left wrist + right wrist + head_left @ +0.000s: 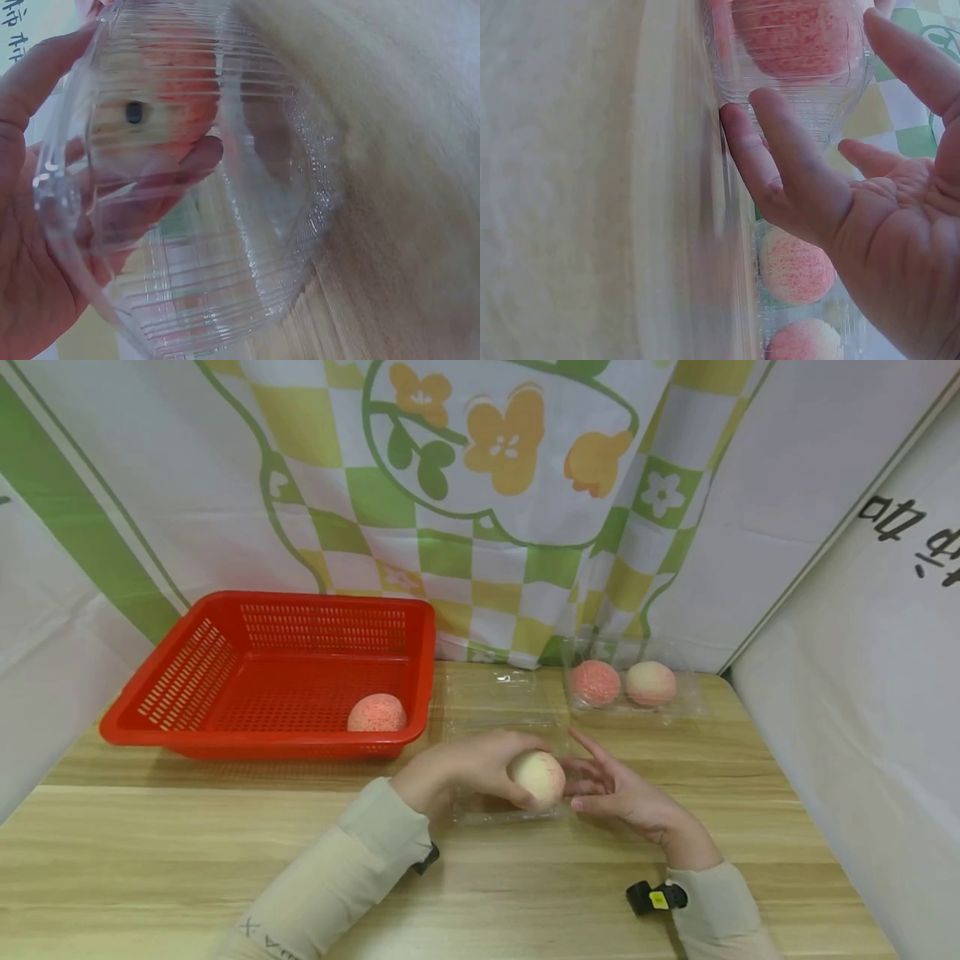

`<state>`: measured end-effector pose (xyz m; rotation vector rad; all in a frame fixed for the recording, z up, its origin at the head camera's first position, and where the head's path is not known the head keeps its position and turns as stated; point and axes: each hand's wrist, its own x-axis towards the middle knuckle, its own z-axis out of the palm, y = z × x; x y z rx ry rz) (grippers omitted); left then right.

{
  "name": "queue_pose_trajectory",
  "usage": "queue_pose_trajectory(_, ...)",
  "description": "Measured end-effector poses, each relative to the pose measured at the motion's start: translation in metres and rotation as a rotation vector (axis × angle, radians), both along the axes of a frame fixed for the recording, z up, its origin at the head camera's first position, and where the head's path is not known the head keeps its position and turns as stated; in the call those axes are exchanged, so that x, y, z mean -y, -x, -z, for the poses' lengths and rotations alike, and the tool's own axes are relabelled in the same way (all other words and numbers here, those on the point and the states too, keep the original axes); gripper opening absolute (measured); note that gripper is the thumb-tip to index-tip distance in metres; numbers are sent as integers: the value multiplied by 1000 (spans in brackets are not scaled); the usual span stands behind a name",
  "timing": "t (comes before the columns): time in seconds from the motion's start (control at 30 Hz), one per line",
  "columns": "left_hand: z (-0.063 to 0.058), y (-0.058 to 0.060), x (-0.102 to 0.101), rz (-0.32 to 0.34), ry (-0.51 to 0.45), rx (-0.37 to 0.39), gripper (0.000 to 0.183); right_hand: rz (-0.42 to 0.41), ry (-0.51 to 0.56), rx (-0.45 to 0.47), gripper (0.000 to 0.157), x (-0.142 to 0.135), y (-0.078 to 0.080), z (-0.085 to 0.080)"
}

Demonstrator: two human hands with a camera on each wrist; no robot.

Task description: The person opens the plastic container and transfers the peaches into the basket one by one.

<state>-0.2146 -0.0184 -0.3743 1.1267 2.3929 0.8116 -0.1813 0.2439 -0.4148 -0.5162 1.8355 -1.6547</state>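
L hand (480,764) had its grip curled round cream-pink ball (542,780), at R end of clear box (217,307) on table (517,893); R hand (628,797), grip spread, was nearby. Red basket (262,739) held 1 coral ball (377,713).

On my feed, I take the near box (476,816) on the tabletop (517,893) as dial centre. Its lid (495,693) lies at twelve o'clock, the curtain (480,568) beyond. The basket (262,738) sits at ten, one ball (377,712) in its four o'clock corner. At two I have the far box (624,652), two balls (651,682) inside. The held ball (542,781) is at the near box's three o'clock side, left hand (483,764) at its nine, right hand (622,795) at its three.
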Motion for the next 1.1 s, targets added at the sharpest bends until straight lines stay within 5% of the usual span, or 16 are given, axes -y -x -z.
queue_pose_trajectory(0.3, -9, -2, 9, -7, -50, -9, 64, -9, -7, -13, 92, 4, 0, -4)
queue_pose_trajectory(0.83, -65, -21, 52, -65, -259, -52, 68, 4, -56, -56, 92, 5, -1, -7)
queue_pose_trajectory(1.1, -74, -27, 69, -94, -322, -43, 70, 12, -56, -56, 93, 4, -5, -4)
